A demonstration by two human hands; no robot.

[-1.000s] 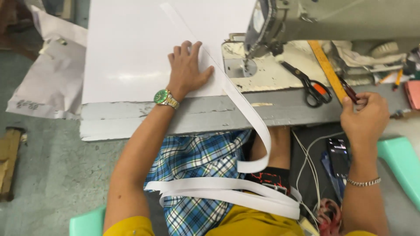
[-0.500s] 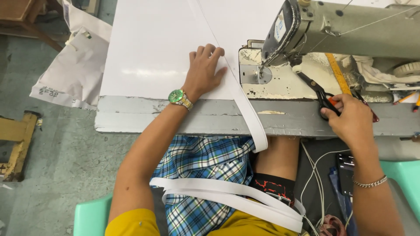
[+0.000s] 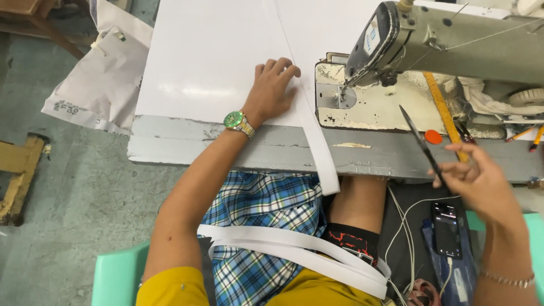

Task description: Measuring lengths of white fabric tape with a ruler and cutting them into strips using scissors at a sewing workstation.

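My left hand [image 3: 273, 89], with a green-faced watch on the wrist, lies flat on the white table, its fingers pressing a long white fabric strip [image 3: 317, 144] that runs off the table edge and loops across my lap. My right hand [image 3: 481, 184] holds black scissors [image 3: 420, 141] by the handles, blades pointing up toward the sewing machine [image 3: 447, 42]. The scissors are lifted off the machine bed, to the right of the needle plate [image 3: 339, 97].
A yellow ruler [image 3: 443, 113], an orange handle [image 3: 433, 136] and pencils lie on the machine bed at right. The table's grey front edge [image 3: 226, 141] faces me. A phone [image 3: 447, 229] with cables sits by my right leg. A white paper bag [image 3: 102, 79] stands on the floor at left.
My right hand took the scissors from the machine bed and lifted them toward me. The left hand stayed on the strip. The view shifted left.
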